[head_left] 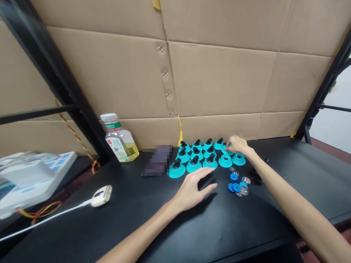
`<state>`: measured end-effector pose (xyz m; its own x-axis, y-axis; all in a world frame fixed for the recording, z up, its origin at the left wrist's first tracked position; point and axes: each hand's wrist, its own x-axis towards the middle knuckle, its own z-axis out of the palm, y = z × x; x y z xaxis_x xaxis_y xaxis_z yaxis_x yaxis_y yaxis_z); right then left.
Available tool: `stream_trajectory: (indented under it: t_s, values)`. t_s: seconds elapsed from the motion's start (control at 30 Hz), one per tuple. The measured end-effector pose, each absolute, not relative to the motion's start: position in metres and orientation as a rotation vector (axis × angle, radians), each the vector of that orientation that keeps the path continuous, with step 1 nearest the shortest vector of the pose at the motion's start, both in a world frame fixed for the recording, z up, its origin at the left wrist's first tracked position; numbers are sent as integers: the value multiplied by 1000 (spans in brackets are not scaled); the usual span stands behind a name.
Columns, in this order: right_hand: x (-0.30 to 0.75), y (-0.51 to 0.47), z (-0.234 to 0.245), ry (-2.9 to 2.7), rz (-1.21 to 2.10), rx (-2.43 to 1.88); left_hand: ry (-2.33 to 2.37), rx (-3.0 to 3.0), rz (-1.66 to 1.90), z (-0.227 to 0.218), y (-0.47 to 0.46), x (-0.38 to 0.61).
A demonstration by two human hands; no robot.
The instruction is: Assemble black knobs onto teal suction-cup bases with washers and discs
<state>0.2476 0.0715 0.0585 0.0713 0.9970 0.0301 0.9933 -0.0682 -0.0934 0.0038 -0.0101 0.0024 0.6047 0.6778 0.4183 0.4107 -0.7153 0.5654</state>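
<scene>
The blurred block [157, 160] can't be read, a white tray [35, 182] runs off the left edge, the right hand [237, 145] covers a teal cup [226, 149]

Rows of suction cups [193, 167] stand on the table [296, 171], with loose discs [234, 177] to their near right, a bottle [120, 140] to their far left, and a cardboard wall [219, 80] behind.

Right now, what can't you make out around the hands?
Head view only:
- Flat object left of the teal cups: pixelated blur hides it.
- Cup at the right hand: fingers hide part of it.
- Clear discs: too small for detail.
- Dark pieces beside the discs: too dark to tell their shape.
</scene>
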Motion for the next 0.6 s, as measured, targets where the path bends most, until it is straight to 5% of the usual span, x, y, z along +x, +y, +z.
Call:
stream_trajectory:
  t_s: [0.6]
  values:
    - [210, -9, 66, -2361, 720, -1301, 1023, 2293, 898, 1, -7, 5]
